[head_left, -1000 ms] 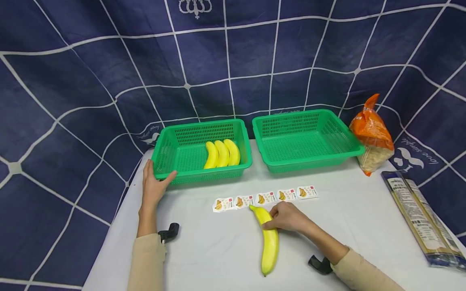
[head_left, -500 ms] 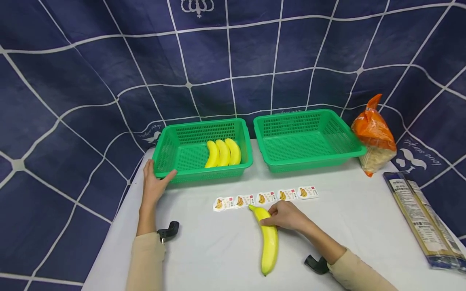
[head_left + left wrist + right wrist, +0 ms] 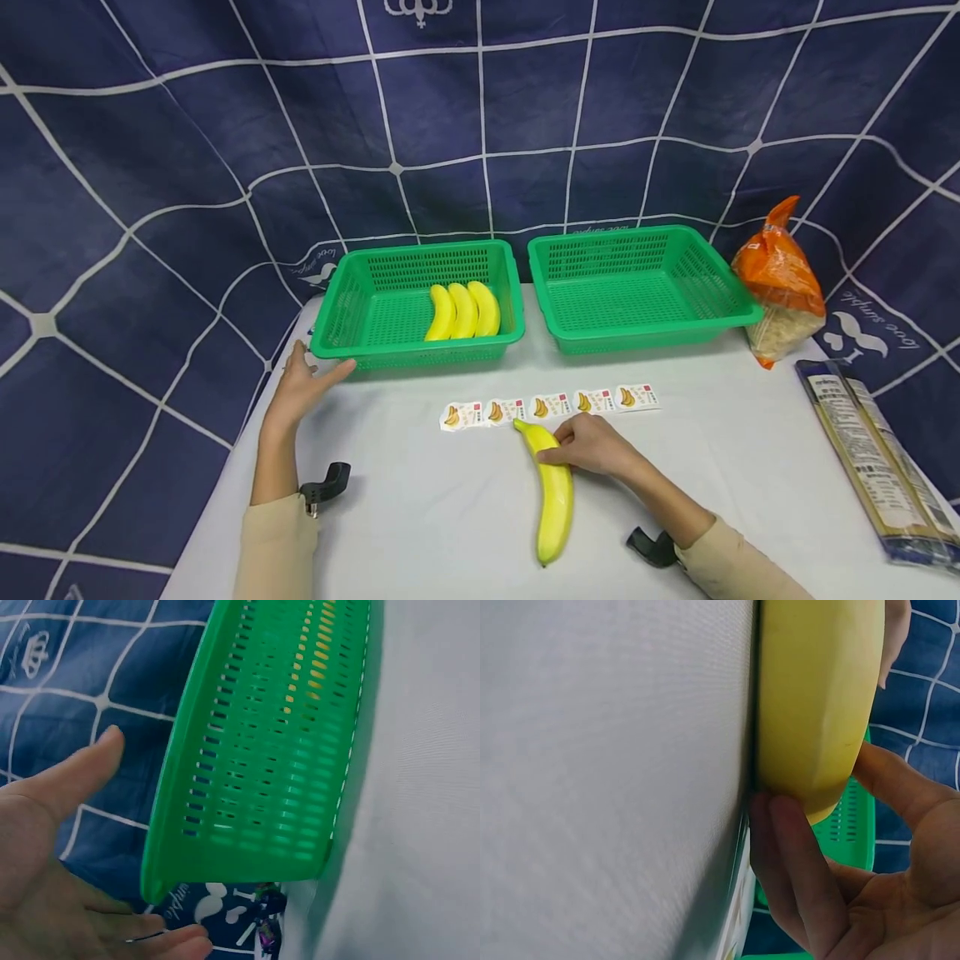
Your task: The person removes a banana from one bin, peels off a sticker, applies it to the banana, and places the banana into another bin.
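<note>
- We are at the grasping step: our right hand [image 3: 592, 446] has its fingers [image 3: 795, 862] and thumb curled round the upper part of the banana [image 3: 553, 490], which lies flat on the bench [image 3: 450, 517], stem end towards the strip of stickers [image 3: 549, 407]
- The banana rests just below the strip, its tip touching or nearly touching the middle labels; we cannot tell which
- Our left hand [image 3: 300, 387] is open with relaxed fingers, gripping nothing, just beside the front corner of the left basket [image 3: 330, 329]; the wrist view shows a gap between palm and basket wall
- That basket holds three bananas [image 3: 463, 311] side by side; the right basket [image 3: 645, 287] holds nothing that we can see
- As we judge it, the next move calls for a firm hold that keeps the fruit from rolling while a label is peeled from the strip, or a clean lift towards a basket
</note>
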### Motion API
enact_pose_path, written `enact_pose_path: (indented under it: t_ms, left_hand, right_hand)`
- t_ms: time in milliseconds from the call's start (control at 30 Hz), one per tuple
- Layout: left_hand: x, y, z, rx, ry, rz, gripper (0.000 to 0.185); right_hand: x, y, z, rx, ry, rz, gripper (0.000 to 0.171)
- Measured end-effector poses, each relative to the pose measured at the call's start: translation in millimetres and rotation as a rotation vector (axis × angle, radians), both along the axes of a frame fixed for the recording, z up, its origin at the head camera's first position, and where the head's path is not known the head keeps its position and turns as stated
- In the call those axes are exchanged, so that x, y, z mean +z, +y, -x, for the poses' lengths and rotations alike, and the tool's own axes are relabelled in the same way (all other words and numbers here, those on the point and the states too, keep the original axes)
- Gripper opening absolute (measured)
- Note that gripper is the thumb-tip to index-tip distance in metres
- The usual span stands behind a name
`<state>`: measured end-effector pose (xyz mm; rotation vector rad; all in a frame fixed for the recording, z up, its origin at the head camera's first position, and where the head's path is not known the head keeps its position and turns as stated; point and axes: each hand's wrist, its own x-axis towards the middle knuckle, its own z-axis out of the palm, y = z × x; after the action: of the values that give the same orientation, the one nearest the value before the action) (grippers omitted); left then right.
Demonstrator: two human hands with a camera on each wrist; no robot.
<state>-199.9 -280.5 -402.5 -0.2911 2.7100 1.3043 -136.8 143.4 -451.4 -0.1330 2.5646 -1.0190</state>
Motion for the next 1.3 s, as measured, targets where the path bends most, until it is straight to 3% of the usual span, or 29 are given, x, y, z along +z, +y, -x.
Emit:
enact_pose_path:
  t_ms: [133, 267, 433, 567, 667, 733, 867, 1000, 1300]
  left_hand:
    - [0.1, 7, -11.5, -0.074, -0.058, 0.075, 0.122]
    - [-3.3, 16, -22.3, -0.090, -0.089, 0.136, 0.124]
    - [-18.5, 33, -32.4, -0.154, -0.085, 0.202, 0.119]
    - [-35.1, 48, -33.8, -0.296, -0.026, 0.206, 0.109]
    - [-45.8, 60, -32.3, -0.398, 0.058, 0.207, 0.100]
    - [-51.3, 69, -31.9, -0.436, 0.096, 0.218, 0.092]
    - [-60.3, 83, -31.9, -0.485, 0.128, 0.247, 0.082]
    - [-66.2, 91, -31.1, -0.523, 0.141, 0.258, 0.083]
    - [-81.3, 95, -26.4, -0.576, 0.236, 0.384, 0.075]
  right_hand:
    - [1.6, 0, -0.1, -0.013, -0.010, -0.001, 0.032]
    - [2.4, 1, -0.9, -0.024, -0.012, 0.002, 0.036]
    - [2.6, 0, -2.4, -0.025, -0.015, 0.011, 0.039]
    - [2.7, -1, -4.3, -0.031, -0.031, 0.009, 0.041]
    - [1.9, -2, -4.8, -0.038, -0.035, 0.003, 0.041]
    - [1.0, -2, -4.3, -0.044, -0.030, -0.001, 0.041]
    - [-1.3, -2, -3.1, -0.049, -0.027, 0.003, 0.041]
    - [-2.4, -2, -2.6, -0.055, -0.028, 0.011, 0.042]
    - [-1.8, -1, -0.6, -0.057, -0.031, 0.015, 0.043]
